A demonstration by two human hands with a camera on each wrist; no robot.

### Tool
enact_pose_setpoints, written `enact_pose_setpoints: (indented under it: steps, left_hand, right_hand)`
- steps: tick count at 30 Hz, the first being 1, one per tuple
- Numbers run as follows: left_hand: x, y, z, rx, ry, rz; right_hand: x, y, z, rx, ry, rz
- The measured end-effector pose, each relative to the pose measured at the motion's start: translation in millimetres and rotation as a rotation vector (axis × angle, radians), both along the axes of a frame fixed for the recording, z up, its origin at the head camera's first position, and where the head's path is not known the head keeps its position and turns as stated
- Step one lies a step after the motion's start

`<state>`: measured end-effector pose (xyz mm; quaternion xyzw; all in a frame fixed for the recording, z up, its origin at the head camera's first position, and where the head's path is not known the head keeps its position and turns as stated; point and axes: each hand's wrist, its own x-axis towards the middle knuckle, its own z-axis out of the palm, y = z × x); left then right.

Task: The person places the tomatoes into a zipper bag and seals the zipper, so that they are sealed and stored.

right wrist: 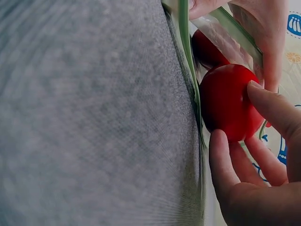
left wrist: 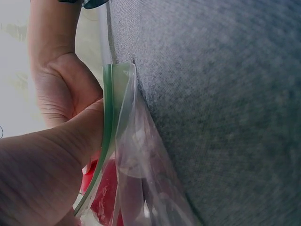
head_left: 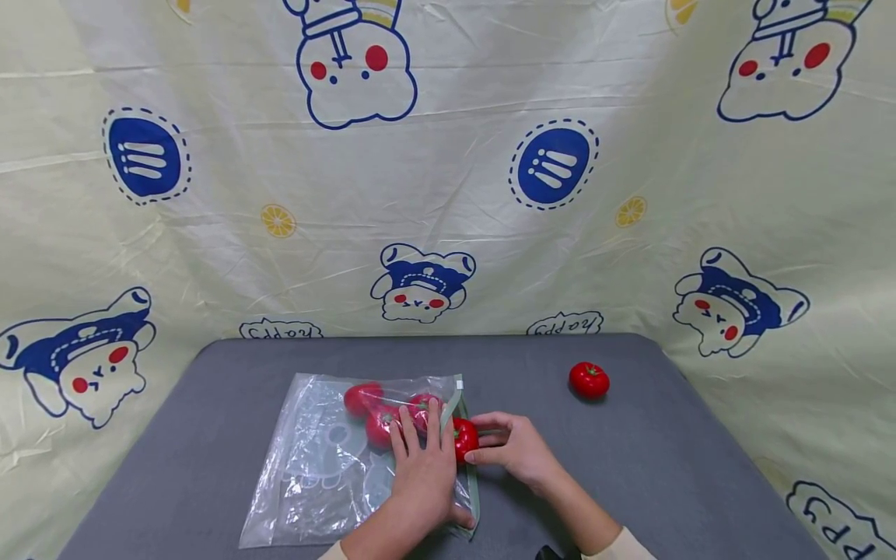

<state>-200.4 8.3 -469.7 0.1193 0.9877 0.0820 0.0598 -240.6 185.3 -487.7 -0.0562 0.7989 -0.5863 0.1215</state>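
Clock read from the head view, 12 o'clock away from the person. Right hand [head_left: 519,449] pinches a red tomato [head_left: 465,439] between thumb and fingers, the fruit at 9 o'clock of that hand. Key relation: the tomato sits in the parted mouth of the clear bag [head_left: 283,502], between its two green edges, which run roughly 12 to 6 with the mouth facing 3 o'clock. Tomato is round, no clear long axis. Left hand [head_left: 425,470] rests fingers straight and spread on the upper film beside the mouth, 9 o'clock of the tomato. Three bagged tomatoes [head_left: 381,428] lie toward 10 o'clock. A loose tomato [head_left: 589,381] stands on the grey surface [head_left: 651,482] between 1 and 2 o'clock of the right hand, the nearer one.
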Motion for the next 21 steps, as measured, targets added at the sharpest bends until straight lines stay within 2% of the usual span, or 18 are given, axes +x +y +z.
enact_pose_setpoints:
  steps: [21]
  left_hand:
    - [-1.1,-0.7,1.1,0.035,-0.012,0.002]
  right_hand:
    - [2.0,-3.6,0.2,-0.079,-0.025,0.013]
